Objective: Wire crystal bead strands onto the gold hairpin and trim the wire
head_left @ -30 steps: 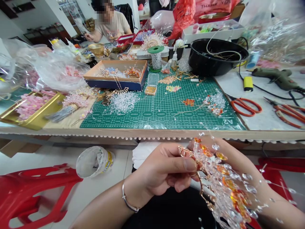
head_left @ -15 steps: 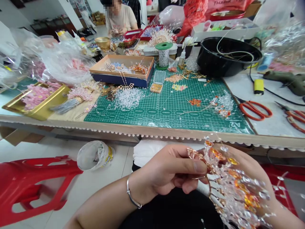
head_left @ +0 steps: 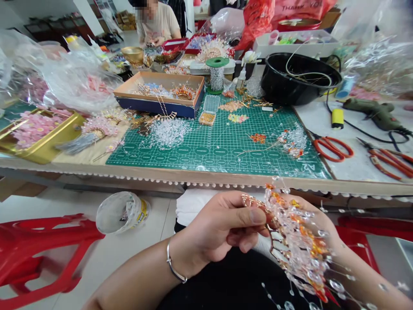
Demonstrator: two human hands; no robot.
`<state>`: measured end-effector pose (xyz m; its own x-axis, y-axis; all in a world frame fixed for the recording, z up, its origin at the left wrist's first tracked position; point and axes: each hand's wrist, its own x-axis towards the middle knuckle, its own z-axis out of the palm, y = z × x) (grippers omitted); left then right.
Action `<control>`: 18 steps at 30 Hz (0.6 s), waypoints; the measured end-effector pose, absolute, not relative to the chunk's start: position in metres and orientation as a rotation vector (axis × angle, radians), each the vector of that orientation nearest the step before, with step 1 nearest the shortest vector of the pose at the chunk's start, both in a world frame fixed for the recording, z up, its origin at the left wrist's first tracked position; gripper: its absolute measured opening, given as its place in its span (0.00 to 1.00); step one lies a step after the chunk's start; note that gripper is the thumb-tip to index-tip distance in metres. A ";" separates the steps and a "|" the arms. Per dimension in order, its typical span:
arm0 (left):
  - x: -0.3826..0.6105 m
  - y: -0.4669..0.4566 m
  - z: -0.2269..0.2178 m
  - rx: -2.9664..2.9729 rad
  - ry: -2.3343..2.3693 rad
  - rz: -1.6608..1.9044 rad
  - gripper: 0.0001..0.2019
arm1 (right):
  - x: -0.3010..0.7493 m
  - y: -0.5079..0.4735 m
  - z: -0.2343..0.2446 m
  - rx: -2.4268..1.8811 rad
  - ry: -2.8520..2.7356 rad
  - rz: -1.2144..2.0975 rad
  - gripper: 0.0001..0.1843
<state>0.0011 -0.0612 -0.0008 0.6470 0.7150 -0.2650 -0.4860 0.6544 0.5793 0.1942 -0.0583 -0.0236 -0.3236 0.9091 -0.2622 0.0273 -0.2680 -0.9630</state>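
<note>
Both my hands hold a beaded ornament on a curved gold wire frame, hung with clear crystal beads and orange beads. My left hand pinches the gold frame's end between thumb and fingers, a silver bangle on its wrist. My right hand sits behind the beads and supports the piece, its fingers mostly hidden. Loose beaded strands dangle below it over my dark lap.
Beyond the white-trimmed table edge lie a green cutting mat, a bead pile, a tray box, orange scissors, pliers and a glue gun. A co-worker sits opposite. A red stool stands left.
The ornament has shifted left and turned in my hands, with its strands now swinging lower. My view of the table has moved slightly too.
</note>
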 end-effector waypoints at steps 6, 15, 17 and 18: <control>0.000 -0.060 0.003 0.595 0.562 0.679 0.17 | 0.235 -0.042 0.010 -1.203 -1.667 1.520 0.14; -0.020 -0.024 0.029 0.992 1.084 0.944 0.14 | 0.347 0.033 0.039 -2.055 -2.017 0.313 0.18; -0.020 -0.014 0.036 1.093 1.218 0.989 0.13 | 0.366 0.048 0.035 -2.138 -2.102 0.178 0.16; -0.019 -0.009 0.040 1.128 1.257 1.014 0.13 | 0.376 0.054 0.031 -2.174 -2.142 0.135 0.16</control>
